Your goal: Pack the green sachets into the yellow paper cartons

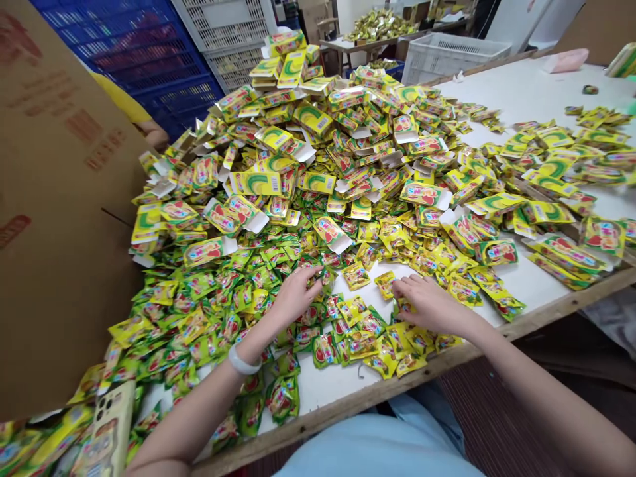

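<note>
My left hand (297,295), with a white bangle at its wrist, reaches into small foil packets in the middle of the table. Its thumb and fingers close around a green packet (326,277), partly hidden by the fingertips. My right hand (422,301) is a short way to the right, its fingers curled down at the edge of a yellow packet (384,285). More green packets (325,350) and yellow packets (360,344) lie between and below the hands. One yellow packet (356,275) rests on the white tabletop between them.
A high heap of yellow printed boxes (312,119), several with open flaps, rises behind the packets. A large cardboard carton (64,218) stands at left, near a phone (112,430). Crates (450,56) and another person's arm (152,129) are farther back. The table's wooden edge (358,397) runs in front.
</note>
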`<act>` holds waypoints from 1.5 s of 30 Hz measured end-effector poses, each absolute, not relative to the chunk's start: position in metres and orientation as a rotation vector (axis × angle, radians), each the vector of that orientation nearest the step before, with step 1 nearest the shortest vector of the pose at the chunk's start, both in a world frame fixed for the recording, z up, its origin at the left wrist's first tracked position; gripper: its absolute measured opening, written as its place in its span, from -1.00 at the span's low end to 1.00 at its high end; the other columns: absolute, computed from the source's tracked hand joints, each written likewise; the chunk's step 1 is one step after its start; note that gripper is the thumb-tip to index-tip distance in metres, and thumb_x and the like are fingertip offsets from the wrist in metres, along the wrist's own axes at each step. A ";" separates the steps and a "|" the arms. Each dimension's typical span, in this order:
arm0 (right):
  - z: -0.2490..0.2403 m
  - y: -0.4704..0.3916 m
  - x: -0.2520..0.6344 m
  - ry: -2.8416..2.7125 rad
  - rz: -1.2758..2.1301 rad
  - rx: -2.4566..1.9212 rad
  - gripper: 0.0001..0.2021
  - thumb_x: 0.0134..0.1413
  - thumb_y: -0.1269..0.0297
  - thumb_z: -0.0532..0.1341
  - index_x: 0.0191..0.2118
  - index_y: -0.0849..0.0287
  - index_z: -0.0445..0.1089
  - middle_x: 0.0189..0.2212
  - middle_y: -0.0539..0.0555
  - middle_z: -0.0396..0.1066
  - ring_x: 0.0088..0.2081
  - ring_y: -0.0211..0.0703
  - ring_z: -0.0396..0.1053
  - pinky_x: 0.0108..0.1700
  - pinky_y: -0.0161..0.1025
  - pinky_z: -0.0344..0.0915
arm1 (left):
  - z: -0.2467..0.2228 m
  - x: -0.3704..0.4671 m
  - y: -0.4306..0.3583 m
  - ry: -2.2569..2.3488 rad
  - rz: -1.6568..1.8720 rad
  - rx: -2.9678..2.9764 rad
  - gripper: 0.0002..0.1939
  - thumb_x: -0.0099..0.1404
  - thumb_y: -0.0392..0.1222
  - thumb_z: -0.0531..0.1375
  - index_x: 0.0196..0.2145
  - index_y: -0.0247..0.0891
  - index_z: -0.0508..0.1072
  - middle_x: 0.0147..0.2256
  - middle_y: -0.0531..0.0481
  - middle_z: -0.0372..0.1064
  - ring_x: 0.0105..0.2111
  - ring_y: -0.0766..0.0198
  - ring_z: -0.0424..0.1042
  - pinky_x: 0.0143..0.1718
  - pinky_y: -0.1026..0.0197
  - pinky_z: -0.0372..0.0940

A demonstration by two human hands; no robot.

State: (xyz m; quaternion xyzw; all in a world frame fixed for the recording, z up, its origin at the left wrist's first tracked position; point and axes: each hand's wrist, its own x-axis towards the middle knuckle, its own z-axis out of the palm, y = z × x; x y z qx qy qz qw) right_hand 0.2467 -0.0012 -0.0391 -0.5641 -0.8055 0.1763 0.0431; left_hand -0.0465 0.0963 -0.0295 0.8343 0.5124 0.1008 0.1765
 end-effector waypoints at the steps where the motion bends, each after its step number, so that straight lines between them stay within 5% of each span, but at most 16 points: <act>1: -0.038 0.000 0.250 -2.463 0.577 -1.731 -0.73 -0.01 0.41 0.34 -0.14 0.17 0.37 -0.18 0.13 0.46 -0.10 0.07 0.38 -0.08 -0.09 0.26 | -0.031 -0.047 0.097 1.465 0.259 2.327 -0.58 0.35 -0.19 0.07 0.10 -0.29 0.47 -0.11 -0.18 0.53 -0.12 0.06 0.50 -0.03 0.05 0.36; 4: -0.035 0.004 0.257 -2.453 0.683 -1.729 -0.61 -0.06 0.49 0.31 -0.04 0.20 0.39 -0.11 0.17 0.45 -0.04 0.08 0.36 -0.04 -0.12 0.25 | -0.036 -0.044 0.101 1.532 0.154 2.250 -0.58 0.39 -0.12 0.04 0.09 -0.31 0.48 -0.06 -0.22 0.52 -0.08 0.00 0.48 -0.01 0.01 0.35; 7: -0.030 0.012 0.264 -2.417 0.673 -1.781 -0.77 0.00 0.46 0.28 -0.16 0.19 0.48 -0.16 0.19 0.46 -0.03 0.12 0.36 -0.04 -0.10 0.23 | -0.036 -0.037 0.103 1.546 0.132 2.275 -0.59 0.38 0.02 0.11 -0.01 -0.30 0.52 -0.07 -0.24 0.52 -0.04 -0.06 0.44 0.01 -0.04 0.31; 10: -0.026 0.020 0.279 -2.298 0.655 -1.823 -0.94 0.06 0.40 0.26 -0.33 0.18 0.50 -0.25 0.17 0.49 -0.11 0.10 0.39 -0.07 -0.09 0.24 | -0.032 -0.032 0.104 1.498 0.261 2.356 -0.76 0.32 -0.04 0.20 -0.21 -0.23 0.55 -0.11 -0.18 0.50 -0.02 -0.07 0.41 0.03 -0.09 0.27; 13: -0.027 0.023 0.299 -2.076 0.824 -1.798 -0.89 0.12 0.36 0.21 -0.38 0.16 0.48 -0.37 0.09 0.50 -0.28 -0.05 0.42 -0.19 -0.17 0.28 | -0.027 -0.031 0.104 1.416 0.529 2.300 -0.88 0.28 -0.12 0.22 -0.33 -0.20 0.50 -0.05 -0.13 0.48 0.03 -0.05 0.36 0.05 -0.09 0.24; 17: -0.030 0.020 0.313 -1.875 0.883 -1.729 -0.88 0.14 0.28 0.19 -0.37 0.14 0.45 -0.45 0.04 0.48 -0.38 -0.12 0.41 -0.31 -0.23 0.28 | -0.027 -0.024 0.101 1.194 0.766 1.821 -0.75 0.29 0.01 0.20 -0.35 -0.22 0.35 -0.40 0.01 0.44 -0.36 0.20 0.44 -0.30 0.17 0.36; 20: -0.031 0.018 0.297 -1.800 0.707 -1.673 -0.85 0.20 0.19 0.18 -0.28 0.14 0.43 -0.37 0.07 0.51 -0.35 -0.12 0.42 -0.31 -0.23 0.28 | -0.031 -0.014 0.098 1.070 0.760 1.506 -0.61 0.20 0.15 0.27 -0.37 -0.21 0.26 -0.59 0.17 0.26 -0.58 0.34 0.30 -0.53 0.28 0.32; 23: -0.037 0.027 0.261 -1.845 0.584 -1.709 -0.78 0.27 0.12 0.16 -0.24 0.15 0.43 -0.32 0.14 0.51 -0.26 -0.05 0.43 -0.23 -0.18 0.30 | -0.033 -0.007 0.098 1.061 0.787 1.409 -0.57 0.15 0.16 0.31 -0.32 -0.21 0.26 -0.61 0.20 0.26 -0.59 0.37 0.28 -0.52 0.29 0.36; 28: -0.059 0.062 0.198 -1.914 0.430 -1.912 -0.72 0.04 0.10 0.37 -0.30 0.22 0.42 -0.13 0.35 0.44 0.01 0.25 0.29 -0.01 0.06 0.24 | -0.034 -0.009 0.101 1.127 0.875 1.370 -0.50 0.05 0.12 0.38 -0.23 -0.29 0.38 -0.56 0.16 0.33 -0.52 0.35 0.35 -0.47 0.30 0.37; 32: -0.064 0.075 0.195 -1.849 0.624 -1.774 -0.80 -0.03 0.31 0.40 -0.39 0.17 0.34 -0.26 0.19 0.46 -0.13 0.06 0.36 -0.09 -0.07 0.27 | -0.032 -0.017 0.102 1.104 0.900 1.284 -0.51 0.03 0.16 0.39 -0.31 -0.28 0.38 -0.52 0.14 0.33 -0.51 0.36 0.34 -0.47 0.26 0.43; 35: -0.059 0.067 0.210 -1.670 0.840 -1.579 -0.79 0.12 0.17 0.30 -0.35 0.13 0.28 -0.44 0.00 0.42 -0.42 -0.19 0.34 -0.33 -0.24 0.28 | -0.033 -0.015 0.098 1.098 0.932 1.215 -0.49 -0.01 0.16 0.42 -0.35 -0.25 0.33 -0.53 0.17 0.29 -0.52 0.38 0.32 -0.47 0.26 0.46; 38: -0.054 0.054 0.209 -1.194 1.150 -1.242 -0.63 0.05 -0.08 0.32 -0.34 0.11 0.25 -0.54 -0.11 0.32 -0.58 -0.31 0.19 -0.51 -0.32 0.18 | -0.036 -0.001 0.088 1.026 0.903 1.156 -0.49 0.00 0.17 0.43 -0.34 -0.24 0.33 -0.49 0.15 0.32 -0.47 0.36 0.37 -0.39 0.22 0.49; 41: -0.055 0.043 0.191 -0.965 1.117 -1.145 -0.57 -0.07 -0.11 0.39 -0.36 0.11 0.27 -0.50 -0.09 0.30 -0.51 -0.30 0.23 -0.46 -0.32 0.23 | -0.039 0.017 0.075 0.957 0.895 1.076 -0.50 0.12 0.24 0.33 -0.25 -0.22 0.37 -0.44 0.10 0.36 -0.46 0.32 0.39 -0.35 0.19 0.48; 45: -0.057 0.033 0.177 -1.046 0.902 -1.278 -0.67 0.04 -0.02 0.35 -0.31 0.11 0.30 -0.36 0.00 0.32 -0.36 -0.23 0.30 -0.39 -0.30 0.29 | -0.042 0.029 0.063 0.947 0.899 1.102 -0.54 0.20 0.24 0.28 -0.25 -0.24 0.42 -0.48 0.09 0.36 -0.49 0.31 0.37 -0.36 0.21 0.41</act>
